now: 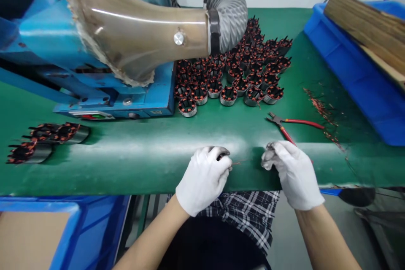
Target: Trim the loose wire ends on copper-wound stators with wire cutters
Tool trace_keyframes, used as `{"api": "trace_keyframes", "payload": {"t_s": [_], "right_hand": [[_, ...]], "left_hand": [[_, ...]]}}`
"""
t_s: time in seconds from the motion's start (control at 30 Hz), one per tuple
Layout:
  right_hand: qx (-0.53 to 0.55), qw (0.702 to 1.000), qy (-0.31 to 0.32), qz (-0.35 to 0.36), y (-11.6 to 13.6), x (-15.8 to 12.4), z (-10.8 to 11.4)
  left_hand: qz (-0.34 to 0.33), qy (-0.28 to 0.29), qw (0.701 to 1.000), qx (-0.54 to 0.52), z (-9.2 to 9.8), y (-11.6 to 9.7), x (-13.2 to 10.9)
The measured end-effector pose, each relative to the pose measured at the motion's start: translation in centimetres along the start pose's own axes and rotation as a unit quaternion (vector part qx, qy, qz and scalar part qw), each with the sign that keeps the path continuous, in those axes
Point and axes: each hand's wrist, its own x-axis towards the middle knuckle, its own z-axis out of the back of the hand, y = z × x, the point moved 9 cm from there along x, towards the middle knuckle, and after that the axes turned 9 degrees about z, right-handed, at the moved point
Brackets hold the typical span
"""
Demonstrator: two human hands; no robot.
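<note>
Your two gloved hands: left hand (pixel 204 179) grips one stator (pixel 222 153); right hand (pixel 292 173) pinches closed, contents unclear. One red-handled cutter (pixel 292 128) lies just beyond; two stators (pixel 44 141) far left.

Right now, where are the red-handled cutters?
In the head view, the red-handled cutters lie on the green table, right of centre, just beyond the right hand and in front of the stator cluster.

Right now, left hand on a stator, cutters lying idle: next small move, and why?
Probably the right hand reaches back for the cutters. The left hand grips a stator with a thin copper lead sticking out toward the right fingers, and the cutters lie just behind them.
</note>
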Motion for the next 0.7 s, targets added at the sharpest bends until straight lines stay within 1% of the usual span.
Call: {"api": "trace_keyframes", "payload": {"t_s": [0.03, 0.07, 0.13, 0.17, 0.2, 0.23, 0.27, 0.3, 0.37, 0.43, 0.47, 0.5, 0.53, 0.57, 0.6, 0.63, 0.7], "right_hand": [[-0.062, 0.998, 0.010, 0.031, 0.5, -0.2, -0.1], [-0.134, 0.988, 0.040, 0.064, 1.1, -0.5, -1.0], [-0.250, 0.951, 0.123, 0.131, 1.8, -1.4, -3.8], [-0.284, 0.934, 0.150, 0.156, 1.9, -1.8, -5.0], [-0.303, 0.923, 0.161, 0.175, 2.1, -2.1, -5.9], [-0.313, 0.917, 0.158, 0.188, 2.2, -2.2, -6.3], [-0.322, 0.915, 0.141, 0.199, 2.4, -2.1, -6.2], [-0.331, 0.913, 0.115, 0.209, 2.6, -1.9, -5.7], [-0.344, 0.912, 0.046, 0.217, 3.1, -1.4, -3.5], [-0.323, 0.925, -0.024, 0.200, 3.4, -1.1, -0.8], [-0.301, 0.934, -0.043, 0.188, 3.5, -1.0, 0.3], [-0.279, 0.942, -0.043, 0.184, 3.6, -1.1, 0.8], [-0.266, 0.944, -0.023, 0.192, 3.9, -1.2, 0.7], [-0.269, 0.939, 0.016, 0.214, 4.4, -1.5, 0.0], [-0.290, 0.923, 0.067, 0.245, 4.8, -1.8, -1.3], [-0.326, 0.895, 0.123, 0.278, 5.1, -2.4, -2.9], [-0.411, 0.819, 0.217, 0.337, 5.0, -3.4, -6.0]], "left_hand": [[0.002, 0.004, 1.000, -0.001, 0.0, 0.0, 0.0], [0.004, 0.006, 1.000, -0.002, 0.0, 0.0, 0.0], [0.007, 0.001, 1.000, -0.005, 0.2, 0.0, -0.1], [0.007, -0.006, 1.000, -0.007, 0.3, 0.0, -0.1], [0.007, -0.012, 1.000, -0.008, 0.5, -0.1, -0.1], [0.009, -0.016, 1.000, -0.008, 0.5, -0.1, -0.1], [0.012, -0.016, 1.000, -0.008, 0.5, -0.1, -0.1], [0.015, -0.014, 1.000, -0.008, 0.4, -0.1, 0.0], [0.020, -0.012, 1.000, -0.008, 0.3, -0.1, 0.0], [0.021, -0.019, 1.000, -0.009, 0.4, -0.1, 0.0], [0.022, -0.020, 1.000, -0.009, 0.4, -0.1, 0.0], [0.023, -0.019, 1.000, -0.009, 0.4, -0.1, 0.0], [0.025, -0.017, 1.000, -0.009, 0.3, 0.0, 0.0], [0.027, -0.014, 0.999, -0.009, 0.3, 0.0, 0.0], [0.026, -0.011, 1.000, -0.010, 0.2, 0.0, 0.0], [0.026, -0.009, 1.000, -0.010, 0.1, 0.0, 0.0], [0.025, -0.008, 1.000, -0.009, 0.2, 0.0, -0.1]]}}
